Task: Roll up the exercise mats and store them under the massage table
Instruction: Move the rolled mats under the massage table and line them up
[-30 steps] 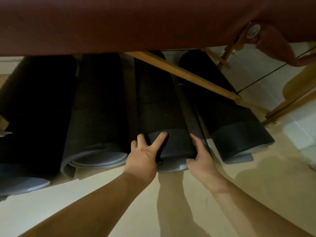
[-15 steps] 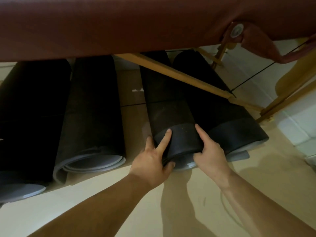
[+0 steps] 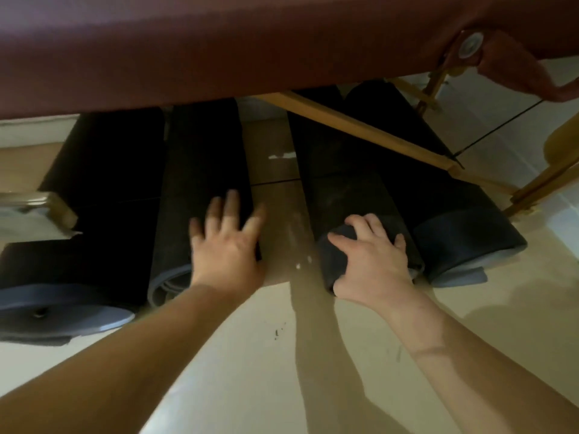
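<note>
Your left fingers are straight and spread wide, the left hand laid palm-down over the near end of one rolled mat. Your right fingers are curled over the near end of another, the right hand gripping it with the thumb reaching out to the left. Your left hand is blurred, so you cannot tell how firmly it presses.

Above both hands runs the maroon padded massage table, its edge crossing the whole top of the view. Below it, the cream tiled floor carries four rolled exercise mats side by side, ends toward you, bodies running back under the table. Farthest left is the fat black roll with a grey end face. Just beside it lies the dark grey loosely wound roll, the one under your left hand. A strip of bare floor separates that from the charcoal roll in your right hand, which lies against the black roll with a grey band at the far right.

A pale wooden brace slants down to the right above the two right-hand rolls, toward the table's wooden leg. A thin black cable rises rightward from the brace's lower end. A round white knob sits at the table's right corner.
</note>
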Demonstrator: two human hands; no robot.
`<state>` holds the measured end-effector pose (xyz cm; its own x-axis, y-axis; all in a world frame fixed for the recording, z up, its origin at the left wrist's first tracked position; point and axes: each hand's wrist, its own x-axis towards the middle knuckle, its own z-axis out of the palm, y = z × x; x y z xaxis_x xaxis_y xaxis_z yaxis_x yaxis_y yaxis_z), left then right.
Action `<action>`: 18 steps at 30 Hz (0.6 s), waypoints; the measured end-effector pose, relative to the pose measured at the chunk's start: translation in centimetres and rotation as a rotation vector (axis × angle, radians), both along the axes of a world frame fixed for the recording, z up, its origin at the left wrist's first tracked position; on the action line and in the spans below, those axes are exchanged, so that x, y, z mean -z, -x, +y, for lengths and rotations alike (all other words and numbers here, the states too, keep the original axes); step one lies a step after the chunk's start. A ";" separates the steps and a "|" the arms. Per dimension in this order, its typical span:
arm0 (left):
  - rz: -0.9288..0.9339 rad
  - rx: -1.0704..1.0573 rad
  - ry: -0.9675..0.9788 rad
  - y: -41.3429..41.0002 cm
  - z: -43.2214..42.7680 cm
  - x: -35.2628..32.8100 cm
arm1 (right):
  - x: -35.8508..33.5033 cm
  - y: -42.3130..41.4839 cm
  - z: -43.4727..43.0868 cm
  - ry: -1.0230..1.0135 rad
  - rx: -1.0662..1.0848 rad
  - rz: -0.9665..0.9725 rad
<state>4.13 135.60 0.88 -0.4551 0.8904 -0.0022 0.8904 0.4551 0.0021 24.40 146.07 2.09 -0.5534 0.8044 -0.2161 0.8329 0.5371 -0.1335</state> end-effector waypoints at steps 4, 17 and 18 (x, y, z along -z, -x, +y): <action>-0.199 -0.303 0.128 6.3 -5.8 1.2 | 0.0 1.9 -0.9 -0.039 0.030 -0.053; -0.182 -0.274 0.054 7.4 -5.1 4.0 | 1.2 1.1 -1.0 -0.170 -0.053 -0.215; -0.190 -0.269 0.034 6.9 -4.7 3.9 | 1.3 1.0 -1.0 -0.174 -0.047 -0.203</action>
